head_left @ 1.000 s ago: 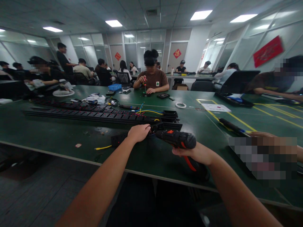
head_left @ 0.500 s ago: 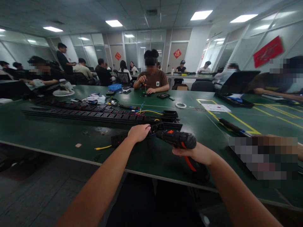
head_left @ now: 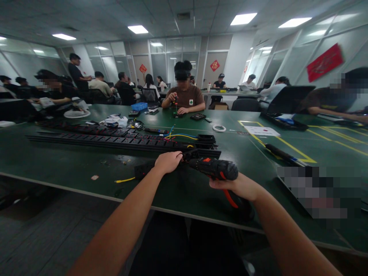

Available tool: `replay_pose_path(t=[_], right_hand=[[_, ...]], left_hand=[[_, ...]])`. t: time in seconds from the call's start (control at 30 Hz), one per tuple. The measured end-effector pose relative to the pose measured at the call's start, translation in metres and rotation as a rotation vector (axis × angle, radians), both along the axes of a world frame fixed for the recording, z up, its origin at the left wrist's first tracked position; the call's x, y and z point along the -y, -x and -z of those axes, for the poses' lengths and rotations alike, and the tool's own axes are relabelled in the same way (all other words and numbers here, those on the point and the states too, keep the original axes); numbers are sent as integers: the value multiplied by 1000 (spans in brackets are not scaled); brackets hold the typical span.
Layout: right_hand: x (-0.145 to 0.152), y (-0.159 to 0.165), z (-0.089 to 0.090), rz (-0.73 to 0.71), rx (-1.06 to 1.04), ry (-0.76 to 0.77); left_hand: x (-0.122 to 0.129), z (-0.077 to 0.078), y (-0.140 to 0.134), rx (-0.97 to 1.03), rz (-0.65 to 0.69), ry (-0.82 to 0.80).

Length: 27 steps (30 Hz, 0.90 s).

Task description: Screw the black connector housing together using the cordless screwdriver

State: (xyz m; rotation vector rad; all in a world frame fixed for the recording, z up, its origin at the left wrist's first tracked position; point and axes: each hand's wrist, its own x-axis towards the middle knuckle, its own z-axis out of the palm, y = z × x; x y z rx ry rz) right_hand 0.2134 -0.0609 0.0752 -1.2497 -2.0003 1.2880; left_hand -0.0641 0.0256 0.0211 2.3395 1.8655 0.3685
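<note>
My right hand is wrapped around the grip of a black and orange cordless drill. The drill's nose points left, towards the fingers of my left hand. Those fingers are closed on a short black socket strip, partly hidden under the hand, and the drill's tip meets the work there. From the strip's left end a yellow wire sticks out onto the table. Just beyond my hands lie long black power strips with rows of sockets. Blue and yellow wires run over their right end.
On the green table are a white tape roll, a printed sheet, a dark screwdriver-like tool and a blue basket. A co-worker sits opposite, working with a screwdriver. Another person leans in at the right.
At the right edge, another person's hand has gone from beside the blurred flat object. My hands and the drill stay almost in place.
</note>
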Motion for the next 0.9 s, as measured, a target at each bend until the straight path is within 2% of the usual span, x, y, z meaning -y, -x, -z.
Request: replay_pose_path(t=[0.2, 0.6, 0.9], right_hand=[[0, 0, 2, -44, 26, 0], [-1, -2, 5, -25, 26, -52], [2, 1, 0, -47, 12, -67]], left_hand=[[0, 0, -2, 13, -6, -3], [1, -1, 0, 8, 6, -1], [1, -2, -1, 15, 6, 3]])
